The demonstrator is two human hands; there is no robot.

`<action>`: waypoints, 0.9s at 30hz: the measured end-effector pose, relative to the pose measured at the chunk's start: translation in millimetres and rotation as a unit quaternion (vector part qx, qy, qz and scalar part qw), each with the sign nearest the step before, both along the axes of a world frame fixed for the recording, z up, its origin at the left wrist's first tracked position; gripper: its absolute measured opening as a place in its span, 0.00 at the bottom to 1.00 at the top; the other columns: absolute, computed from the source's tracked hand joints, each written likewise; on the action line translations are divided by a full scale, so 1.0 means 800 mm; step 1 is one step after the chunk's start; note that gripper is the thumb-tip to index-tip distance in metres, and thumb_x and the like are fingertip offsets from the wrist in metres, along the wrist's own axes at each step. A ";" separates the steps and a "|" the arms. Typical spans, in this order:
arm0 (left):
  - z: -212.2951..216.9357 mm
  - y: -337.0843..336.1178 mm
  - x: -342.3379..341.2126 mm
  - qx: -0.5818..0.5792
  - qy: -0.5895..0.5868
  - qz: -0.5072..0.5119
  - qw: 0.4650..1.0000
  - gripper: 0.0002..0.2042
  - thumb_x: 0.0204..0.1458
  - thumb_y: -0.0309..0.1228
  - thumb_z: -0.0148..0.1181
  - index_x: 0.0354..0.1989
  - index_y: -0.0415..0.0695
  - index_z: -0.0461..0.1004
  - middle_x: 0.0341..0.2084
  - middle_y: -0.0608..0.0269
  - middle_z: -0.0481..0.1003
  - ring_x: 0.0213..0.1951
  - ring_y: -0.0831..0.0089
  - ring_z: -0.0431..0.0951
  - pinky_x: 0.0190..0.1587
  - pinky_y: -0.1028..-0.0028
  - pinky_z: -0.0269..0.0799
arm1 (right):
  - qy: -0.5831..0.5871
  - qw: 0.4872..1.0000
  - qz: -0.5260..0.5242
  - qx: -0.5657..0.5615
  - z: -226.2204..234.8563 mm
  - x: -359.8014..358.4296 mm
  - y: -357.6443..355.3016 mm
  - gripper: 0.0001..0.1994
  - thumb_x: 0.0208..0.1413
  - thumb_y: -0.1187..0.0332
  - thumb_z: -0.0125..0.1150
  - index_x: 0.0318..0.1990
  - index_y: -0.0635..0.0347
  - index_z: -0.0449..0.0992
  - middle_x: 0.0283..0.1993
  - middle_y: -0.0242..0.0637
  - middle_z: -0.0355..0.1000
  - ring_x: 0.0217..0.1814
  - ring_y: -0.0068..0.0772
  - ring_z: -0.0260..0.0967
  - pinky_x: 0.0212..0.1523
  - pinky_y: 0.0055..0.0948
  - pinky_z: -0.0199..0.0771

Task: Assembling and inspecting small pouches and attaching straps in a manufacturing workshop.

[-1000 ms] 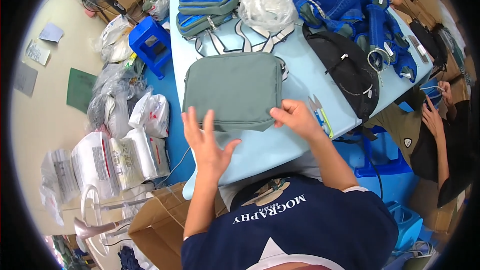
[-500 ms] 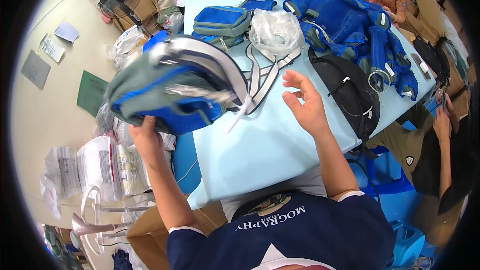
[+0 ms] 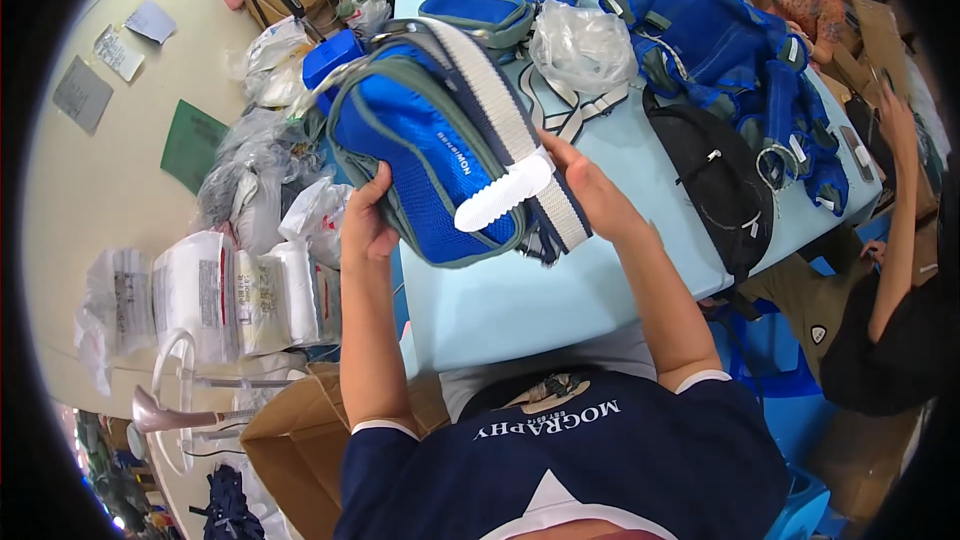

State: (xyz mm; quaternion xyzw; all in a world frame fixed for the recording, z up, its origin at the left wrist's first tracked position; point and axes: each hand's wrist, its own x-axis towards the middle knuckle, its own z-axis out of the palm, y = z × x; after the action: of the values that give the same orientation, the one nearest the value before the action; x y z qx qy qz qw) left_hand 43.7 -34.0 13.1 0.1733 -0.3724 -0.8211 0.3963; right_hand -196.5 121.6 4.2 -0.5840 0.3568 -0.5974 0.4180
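Between my two hands a blue and grey-green bag [image 3: 400,125] is held tilted above the near left part of the table. My left hand [image 3: 368,220] grips its lower left edge, thumb on the blue front. On the other side my right hand [image 3: 590,190] is closed on the bag's edge by the cream and dark webbing strap [image 3: 500,105]; some of its fingers are hidden behind. A white toothed strip [image 3: 505,195] lies across the strap and the blue front.
On the light blue table [image 3: 480,310] are another blue bag [image 3: 478,10], a clear plastic bag [image 3: 580,45], a black bag [image 3: 705,180] and a heap of blue mesh bags [image 3: 710,40]. Wrapped packages [image 3: 195,290] stand at left. Other people sit at the far and right sides.
The bag has turned so its blue front shows, and has moved right. My right hand, free and apart before, now holds it too. The person at right has raised an arm.
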 end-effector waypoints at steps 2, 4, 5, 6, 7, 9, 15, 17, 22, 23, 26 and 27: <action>0.010 0.004 0.002 0.021 -0.037 0.001 0.999 0.15 0.53 0.30 0.55 0.47 0.35 0.68 0.39 0.53 0.75 0.37 0.64 0.78 0.40 0.67 0.77 | -0.032 0.999 -0.029 -0.028 -0.008 0.014 0.007 0.43 0.55 0.36 0.36 0.64 0.69 0.47 0.58 0.45 0.58 0.59 0.31 0.56 0.58 0.29 0.55; 0.014 -0.001 0.004 0.044 -0.116 -0.038 0.992 0.14 0.53 0.29 0.55 0.45 0.34 0.69 0.37 0.52 0.76 0.34 0.66 0.79 0.36 0.70 0.78 | -0.067 0.997 -0.017 -0.017 -0.010 0.016 0.016 0.45 0.54 0.36 0.39 0.64 0.70 0.43 0.60 0.45 0.56 0.63 0.34 0.51 0.62 0.31 0.49; 0.011 -0.007 0.006 0.037 -0.155 -0.047 0.986 0.14 0.52 0.30 0.56 0.43 0.33 0.70 0.35 0.52 0.76 0.32 0.68 0.79 0.33 0.72 0.78 | -0.110 0.994 -0.017 0.003 -0.014 0.021 0.020 0.44 0.54 0.37 0.41 0.64 0.70 0.43 0.59 0.45 0.57 0.63 0.33 0.52 0.62 0.31 0.49; 0.008 -0.013 0.005 0.041 -0.155 -0.049 0.986 0.14 0.52 0.30 0.56 0.43 0.33 0.70 0.35 0.52 0.76 0.32 0.68 0.79 0.33 0.72 0.78 | -0.153 0.988 -0.017 0.024 -0.018 0.025 0.026 0.44 0.54 0.38 0.43 0.64 0.70 0.43 0.58 0.45 0.57 0.62 0.33 0.52 0.61 0.31 0.49; 0.006 -0.019 0.002 0.027 -0.214 -0.062 0.974 0.15 0.51 0.31 0.57 0.44 0.32 0.70 0.33 0.52 0.76 0.29 0.69 0.79 0.30 0.74 0.77 | -0.166 0.982 -0.040 0.085 -0.028 0.032 0.024 0.39 0.55 0.42 0.45 0.63 0.67 0.50 0.59 0.45 0.58 0.60 0.34 0.59 0.58 0.34 0.61; 0.003 -0.032 -0.009 0.019 -0.274 -0.076 0.959 0.17 0.51 0.31 0.58 0.44 0.32 0.69 0.32 0.52 0.77 0.27 0.70 0.79 0.28 0.77 0.76 | -0.259 0.958 -0.043 0.112 -0.044 0.049 0.037 0.36 0.56 0.45 0.46 0.61 0.66 0.52 0.58 0.45 0.60 0.58 0.34 0.61 0.57 0.35 0.63; 0.003 -0.062 -0.062 -0.362 -0.385 0.131 0.839 0.23 0.48 0.34 0.61 0.49 0.31 0.68 0.42 0.48 0.73 0.45 0.64 0.73 0.48 0.71 0.68 | -0.475 0.864 -0.135 0.099 -0.073 0.099 0.037 0.30 0.59 0.49 0.47 0.59 0.64 0.56 0.56 0.41 0.61 0.58 0.35 0.60 0.58 0.38 0.61; 0.004 -0.056 -0.063 -0.443 -0.359 0.202 0.797 0.20 0.48 0.33 0.60 0.48 0.35 0.70 0.42 0.52 0.74 0.45 0.64 0.74 0.48 0.70 0.67 | -0.483 0.854 -0.139 0.132 -0.075 0.108 0.039 0.30 0.58 0.48 0.48 0.58 0.65 0.57 0.55 0.36 0.63 0.56 0.31 0.61 0.57 0.36 0.60; 0.038 0.091 -0.046 -0.571 -0.352 0.143 0.728 0.10 0.46 0.29 0.61 0.35 0.38 0.74 0.30 0.55 0.76 0.36 0.66 0.75 0.38 0.71 0.70 | -0.218 0.911 -0.071 0.342 -0.055 0.066 0.076 0.22 0.58 0.53 0.51 0.51 0.63 0.68 0.49 0.34 0.69 0.49 0.25 0.65 0.44 0.26 0.67; 0.023 0.113 -0.036 -0.621 -0.365 0.153 0.677 0.11 0.45 0.31 0.63 0.35 0.39 0.73 0.28 0.56 0.74 0.34 0.64 0.74 0.36 0.70 0.69 | -0.122 0.913 -0.025 0.388 -0.048 0.055 0.084 0.18 0.58 0.58 0.51 0.48 0.64 0.70 0.48 0.35 0.69 0.48 0.25 0.67 0.45 0.27 0.68; -0.009 0.183 -0.023 -0.667 -0.434 0.135 0.591 0.17 0.41 0.34 0.65 0.38 0.40 0.71 0.29 0.56 0.70 0.33 0.58 0.70 0.35 0.65 0.64 | 0.053 0.934 -0.072 0.346 -0.052 0.034 0.092 0.12 0.57 0.67 0.53 0.44 0.64 0.72 0.47 0.37 0.70 0.48 0.29 0.69 0.45 0.29 0.70; -0.020 0.192 -0.025 -0.665 -0.435 0.132 0.593 0.17 0.41 0.34 0.65 0.38 0.40 0.71 0.29 0.56 0.70 0.33 0.58 0.70 0.35 0.65 0.64 | 0.132 0.944 -0.165 0.255 -0.053 0.031 0.092 0.09 0.54 0.71 0.54 0.42 0.64 0.73 0.46 0.37 0.71 0.48 0.31 0.69 0.44 0.30 0.70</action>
State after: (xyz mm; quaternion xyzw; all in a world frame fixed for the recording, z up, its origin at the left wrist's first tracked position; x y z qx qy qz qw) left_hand 23.4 119.5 -3.2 0.2459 -0.9162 -0.1113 0.2961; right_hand -171.8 195.0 -37.8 -0.4650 0.6402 -0.4645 0.3977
